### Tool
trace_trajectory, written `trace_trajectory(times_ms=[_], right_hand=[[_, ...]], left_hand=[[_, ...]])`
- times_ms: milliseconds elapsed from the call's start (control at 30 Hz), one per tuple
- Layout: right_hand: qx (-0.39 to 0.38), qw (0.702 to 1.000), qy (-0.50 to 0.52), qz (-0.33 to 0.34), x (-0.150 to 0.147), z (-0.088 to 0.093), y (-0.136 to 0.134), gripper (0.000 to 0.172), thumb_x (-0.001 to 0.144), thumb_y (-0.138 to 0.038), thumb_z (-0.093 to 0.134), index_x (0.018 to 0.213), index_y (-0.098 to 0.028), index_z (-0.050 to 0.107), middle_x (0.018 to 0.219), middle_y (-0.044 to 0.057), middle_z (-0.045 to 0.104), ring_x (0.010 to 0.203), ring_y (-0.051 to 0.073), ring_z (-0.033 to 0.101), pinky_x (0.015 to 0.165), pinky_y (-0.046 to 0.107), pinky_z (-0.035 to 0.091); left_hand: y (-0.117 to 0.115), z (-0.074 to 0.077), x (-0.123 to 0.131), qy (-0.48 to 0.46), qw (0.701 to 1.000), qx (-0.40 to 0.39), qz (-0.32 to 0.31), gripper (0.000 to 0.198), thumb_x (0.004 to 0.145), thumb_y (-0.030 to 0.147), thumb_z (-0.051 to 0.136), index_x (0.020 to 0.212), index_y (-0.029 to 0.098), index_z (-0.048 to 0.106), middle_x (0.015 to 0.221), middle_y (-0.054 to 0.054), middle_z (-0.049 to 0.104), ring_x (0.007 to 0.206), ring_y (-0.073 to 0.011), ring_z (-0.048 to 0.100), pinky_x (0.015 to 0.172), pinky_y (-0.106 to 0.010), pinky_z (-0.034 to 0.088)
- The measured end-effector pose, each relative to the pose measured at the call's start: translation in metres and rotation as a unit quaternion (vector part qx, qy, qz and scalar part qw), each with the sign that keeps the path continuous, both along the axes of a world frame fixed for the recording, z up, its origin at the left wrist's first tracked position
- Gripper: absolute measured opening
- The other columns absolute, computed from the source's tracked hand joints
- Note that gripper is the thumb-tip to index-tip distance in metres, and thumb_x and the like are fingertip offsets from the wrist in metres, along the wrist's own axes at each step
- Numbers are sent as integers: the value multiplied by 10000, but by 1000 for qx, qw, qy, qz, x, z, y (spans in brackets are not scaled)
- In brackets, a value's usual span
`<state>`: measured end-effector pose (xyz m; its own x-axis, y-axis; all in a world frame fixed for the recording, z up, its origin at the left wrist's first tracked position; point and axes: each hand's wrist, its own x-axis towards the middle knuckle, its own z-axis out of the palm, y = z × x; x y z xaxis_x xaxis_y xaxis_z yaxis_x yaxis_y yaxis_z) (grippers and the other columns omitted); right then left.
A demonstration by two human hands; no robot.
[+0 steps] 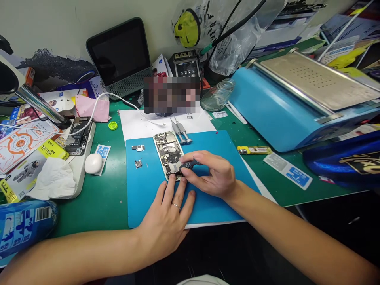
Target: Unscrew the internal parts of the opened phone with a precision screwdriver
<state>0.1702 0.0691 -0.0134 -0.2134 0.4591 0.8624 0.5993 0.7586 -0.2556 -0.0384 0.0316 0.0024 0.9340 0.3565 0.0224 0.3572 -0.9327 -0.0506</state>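
An opened phone [170, 152] lies on a blue mat [219, 213], its inner parts bare. My right hand [212, 174] is closed around a small dark screwdriver [191, 163], held over the phone's lower end; its tip is hard to make out. My left hand [169, 211] rests on the mat with fingers stretched out, fingertips at the phone's near edge. Left of the phone sit a small metal-shielded part [138, 148] and a small circuit board piece [138, 164]. Two grey screwdrivers [181, 131] lie side by side beyond the phone's upper right.
A blue machine with a metal plate [258, 107] stands at the right. A glass jar [218, 95] and a lighter [254, 150] are near it. At the left are another opened phone [78, 136], a white earbud case [93, 163] and a crumpled tissue [55, 180]. A white cable [124, 99] arcs overhead.
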Motion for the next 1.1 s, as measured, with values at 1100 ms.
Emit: trace_trajectory(times_ms=[1100], right_hand=[[-10, 1000, 0, -3, 1, 0, -1, 630, 914, -98, 652, 1473, -221, 389, 948, 66, 743, 800, 184, 758, 638, 282, 667]], left_hand=[[-1, -1, 0, -10, 1000, 5, 1, 878, 900, 588, 638, 1551, 55, 385, 1620, -301, 288, 1505, -496, 273, 1174, -556, 260]])
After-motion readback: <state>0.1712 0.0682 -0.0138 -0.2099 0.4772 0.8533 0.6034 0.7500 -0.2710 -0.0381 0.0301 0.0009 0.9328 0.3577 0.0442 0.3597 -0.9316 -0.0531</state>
